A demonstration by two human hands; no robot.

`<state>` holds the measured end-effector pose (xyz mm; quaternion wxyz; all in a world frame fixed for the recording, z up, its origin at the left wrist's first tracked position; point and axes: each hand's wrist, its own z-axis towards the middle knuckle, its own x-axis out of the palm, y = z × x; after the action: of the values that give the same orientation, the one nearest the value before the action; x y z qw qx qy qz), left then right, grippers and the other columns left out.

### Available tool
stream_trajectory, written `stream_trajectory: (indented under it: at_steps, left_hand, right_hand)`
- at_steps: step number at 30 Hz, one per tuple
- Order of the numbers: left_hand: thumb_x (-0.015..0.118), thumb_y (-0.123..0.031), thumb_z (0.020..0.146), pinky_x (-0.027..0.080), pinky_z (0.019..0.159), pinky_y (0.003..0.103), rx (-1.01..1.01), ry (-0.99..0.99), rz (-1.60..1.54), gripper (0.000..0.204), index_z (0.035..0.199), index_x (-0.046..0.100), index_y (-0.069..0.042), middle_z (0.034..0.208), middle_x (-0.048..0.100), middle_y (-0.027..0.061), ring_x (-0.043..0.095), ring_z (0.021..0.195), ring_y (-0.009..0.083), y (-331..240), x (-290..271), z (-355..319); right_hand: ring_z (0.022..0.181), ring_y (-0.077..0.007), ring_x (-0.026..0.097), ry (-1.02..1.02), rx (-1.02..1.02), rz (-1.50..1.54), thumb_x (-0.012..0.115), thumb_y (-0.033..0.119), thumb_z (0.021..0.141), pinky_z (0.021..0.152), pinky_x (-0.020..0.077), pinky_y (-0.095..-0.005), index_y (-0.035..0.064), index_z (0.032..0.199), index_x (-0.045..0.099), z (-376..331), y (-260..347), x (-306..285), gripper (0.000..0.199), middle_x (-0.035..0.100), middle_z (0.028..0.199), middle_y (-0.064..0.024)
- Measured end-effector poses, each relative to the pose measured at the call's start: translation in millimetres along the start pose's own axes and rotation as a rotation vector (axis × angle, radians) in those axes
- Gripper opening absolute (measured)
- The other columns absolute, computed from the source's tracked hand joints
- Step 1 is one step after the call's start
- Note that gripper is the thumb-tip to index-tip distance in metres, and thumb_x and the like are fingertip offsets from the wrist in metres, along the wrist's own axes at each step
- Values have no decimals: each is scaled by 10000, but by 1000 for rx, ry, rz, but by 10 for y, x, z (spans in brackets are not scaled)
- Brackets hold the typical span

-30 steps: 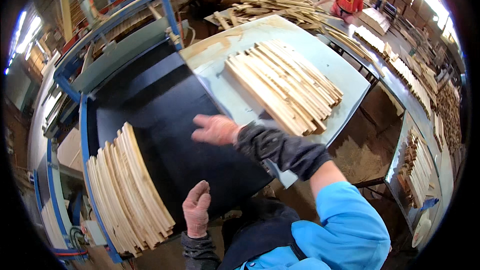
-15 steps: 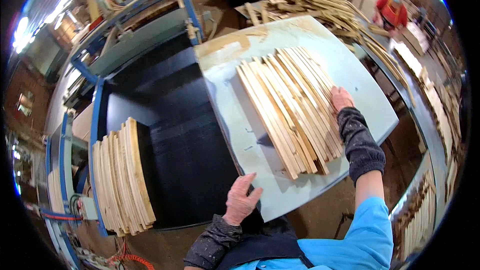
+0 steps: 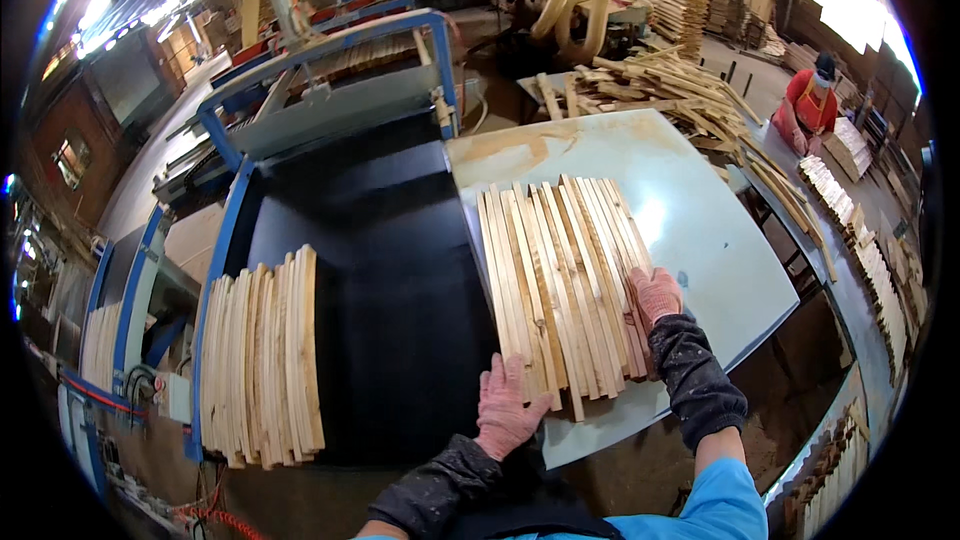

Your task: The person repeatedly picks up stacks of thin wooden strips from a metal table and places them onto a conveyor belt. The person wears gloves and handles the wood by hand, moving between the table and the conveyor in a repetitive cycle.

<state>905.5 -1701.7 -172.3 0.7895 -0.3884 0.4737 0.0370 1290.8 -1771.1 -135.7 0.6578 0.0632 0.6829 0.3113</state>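
A row of pale wooden strips (image 3: 562,285) lies side by side on a light blue-white tabletop (image 3: 715,240), with uneven near ends. My right hand (image 3: 657,294), in a pink glove and dark sleeve cover, presses against the row's right side with fingers out. My left hand (image 3: 508,408), gloved the same way, is at the row's near left corner, thumb and fingers spread. Its fingertips reach the ends of the leftmost strips. To the left, a second row of wooden strips (image 3: 262,360) rests on a black surface (image 3: 385,320) against a blue metal frame (image 3: 222,240).
A heap of loose wooden strips (image 3: 660,95) lies beyond the tabletop. A co-worker in red (image 3: 808,105) is at the far right beside stacked wood. A blue metal arch (image 3: 330,40) spans the black surface's far end. A red coiled hose (image 3: 225,520) hangs at lower left.
The strips on the tabletop have shifted left, toward the black surface, and turned straighter. My right hand moved along with them. My left hand came up to their near corner. The view has tilted up.
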Motion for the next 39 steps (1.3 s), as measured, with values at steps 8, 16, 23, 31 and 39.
stream_trajectory:
  at_steps: [8,16,23,31,39]
  left_hand:
    - [574,-708,990,115,1300,668,-167,26,360,970,1644,380,-19,1683,300,386,243,1583,568,986,-1273,-931]
    - [543,-693,1014,81,1325,615,-428,64,571,979,1640,390,43,1727,313,305,201,1640,460,1750,-2435,-1563]
    - [864,-291,784,396,1196,568,-123,-296,278,665,1319,657,47,1374,639,296,545,1363,469,1873,-2399,-1486]
    - [608,-233,1111,489,1154,431,-140,97,-879,476,1464,610,87,1457,660,215,627,1335,323,499,-2143,-1328]
    - [653,-102,1051,542,1025,345,104,907,-614,364,1392,683,21,1302,735,130,670,1168,207,-624,-649,-1153]
  right_hand:
    - [1095,-417,715,331,-259,246,702,550,976,948,548,-490,-34,1122,682,-1398,1229,453,602,743,1111,-280]
    - [1291,-451,628,397,-400,29,743,557,919,1118,507,-477,-99,1456,525,-2708,2425,1119,875,636,1367,-342]
    - [1293,-430,628,553,-383,279,690,551,985,1117,513,-477,-57,1433,551,-2462,2033,1078,768,656,1366,-279]
    - [1215,-245,631,651,-465,867,706,321,1024,1073,511,-398,31,1477,539,-3743,1012,616,563,678,1225,-189]
    - [1294,-234,640,831,129,850,658,421,1040,1090,518,-365,37,1608,491,-4542,-1146,-1035,706,650,1497,-171]
